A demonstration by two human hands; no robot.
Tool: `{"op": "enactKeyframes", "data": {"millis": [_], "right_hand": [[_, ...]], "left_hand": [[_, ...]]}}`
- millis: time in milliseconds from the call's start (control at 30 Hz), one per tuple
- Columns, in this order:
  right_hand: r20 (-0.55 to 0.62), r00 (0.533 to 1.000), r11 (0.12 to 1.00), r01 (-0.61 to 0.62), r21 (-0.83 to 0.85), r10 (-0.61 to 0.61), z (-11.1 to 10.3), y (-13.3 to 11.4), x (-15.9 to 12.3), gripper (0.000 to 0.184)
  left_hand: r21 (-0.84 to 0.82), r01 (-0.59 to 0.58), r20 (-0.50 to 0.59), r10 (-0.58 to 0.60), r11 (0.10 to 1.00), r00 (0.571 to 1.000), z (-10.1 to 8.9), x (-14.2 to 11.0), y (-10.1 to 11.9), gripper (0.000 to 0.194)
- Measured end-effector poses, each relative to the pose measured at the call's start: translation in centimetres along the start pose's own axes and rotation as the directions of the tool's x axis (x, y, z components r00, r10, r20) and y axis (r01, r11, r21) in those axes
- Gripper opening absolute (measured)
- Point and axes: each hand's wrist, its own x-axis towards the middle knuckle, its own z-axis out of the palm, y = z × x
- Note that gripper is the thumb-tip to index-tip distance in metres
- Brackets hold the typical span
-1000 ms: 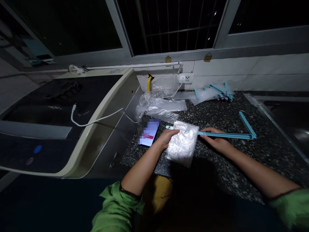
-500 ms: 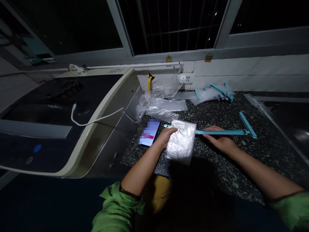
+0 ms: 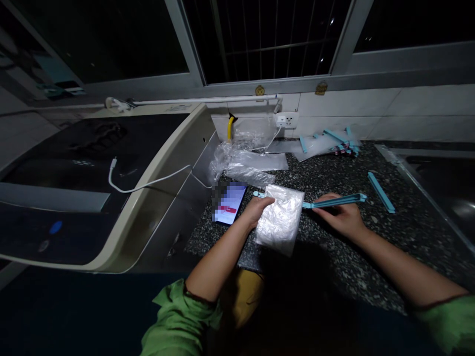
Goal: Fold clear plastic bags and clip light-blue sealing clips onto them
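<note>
A folded, crinkled clear plastic bag is pinched in my left hand, thumb on top, above the dark speckled counter. A light-blue bag sealing clip reaches to the right from the bag, and my right hand grips it just beyond the bag's right edge. The clip's far end tilts up a little. A small blue end piece pokes out left of the bag; the stretch between is hidden. Another blue clip lies on the counter to the right of my right hand.
A phone with a lit screen lies left of my left hand. Behind are loose plastic bags and several blue clips by the wall. A charger cable crosses a washing machine at left. A sink borders the right.
The clip's right end has pulled back leftward and risen, now apart from the clip lying on the counter. The bag has shifted slightly right. My left hand has barely moved.
</note>
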Motion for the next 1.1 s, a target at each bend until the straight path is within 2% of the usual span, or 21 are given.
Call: {"op": "enactKeyframes", "data": {"millis": [200,467,833,1100], "right_hand": [[0.002,1.0,0.997,0.001,-0.074,-0.001,0.1,0.27,-0.28,0.016],[-0.005,0.998,0.989,0.062,-0.137,-0.063,0.1,-0.14,-0.26,0.011],[0.011,0.981,0.974,0.194,-0.114,-0.194,0.2,-0.48,0.04,0.003],[0.016,0.968,0.962,0.252,-0.104,-0.252,0.37,-0.13,-0.06,0.006]], "left_hand": [[0.05,-0.028,0.007,0.028,0.998,1.0,-0.18,0.15,-0.27,0.025],[0.076,-0.039,0.009,0.038,0.996,0.999,-0.01,0.06,-0.24,0.026],[0.189,-0.083,-0.006,0.086,0.979,0.996,0.14,-0.21,-0.06,0.03],[0.223,-0.106,0.011,0.106,0.969,0.994,0.35,-0.47,0.13,0.035]]}}
